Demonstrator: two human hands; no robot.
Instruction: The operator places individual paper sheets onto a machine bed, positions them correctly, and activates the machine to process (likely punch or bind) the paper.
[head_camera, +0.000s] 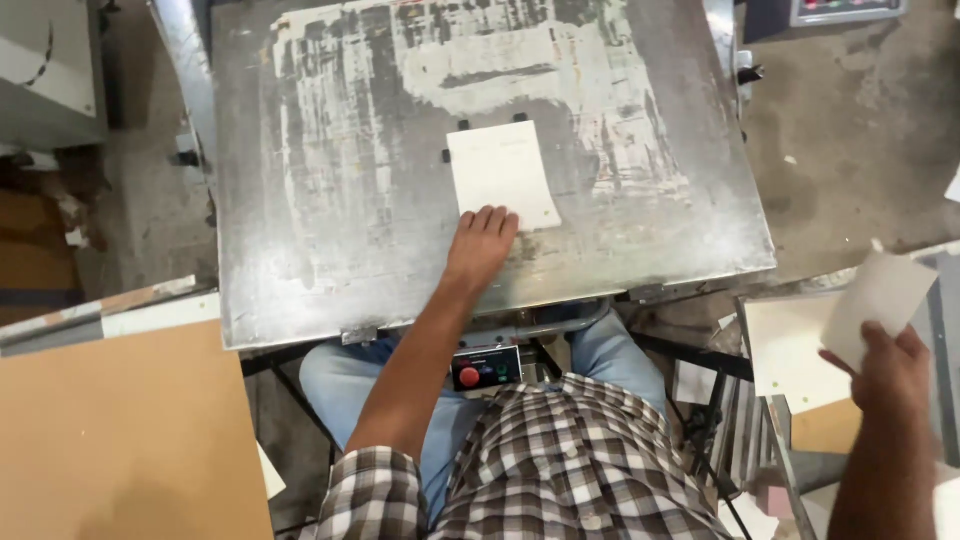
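1. A brown board (120, 440) is lying flat at the lower left, with a pale strip (100, 315) running along its upper edge. Its surface is bare.
2. A worn metal plate (340, 200) is filling the centre of the view, tilting slightly, its grey face scraped and streaked with white residue.
3. A cream sheet (502, 172) is lying flat near the middle of the metal plate, its top edge butting against small dark stops (463, 125).
4. The left hand (480, 245) is reaching forward over the plate's near edge, palm down, fingers extended and loosely together. The fingertips (490, 218) are pressing on the lower left corner of the cream sheet. The hand is not closing around anything; it is only resting flat on the paper.
5. Below the plate, a small control box with a red button (470, 377) is sitting between the person's knees, which are in blue jeans; a checked shirt is showing beneath it.
6. To the right, a stack of pale sheets (785, 350) is lying on a side surface, well apart from the metal plate.
7. The right hand (890, 375) is hovering above that stack, fingers curling closed around a single pale card (880, 300), which is tilting upward. The card is blurring slightly.
8. Bare concrete floor (850, 150) is showing at upper right.
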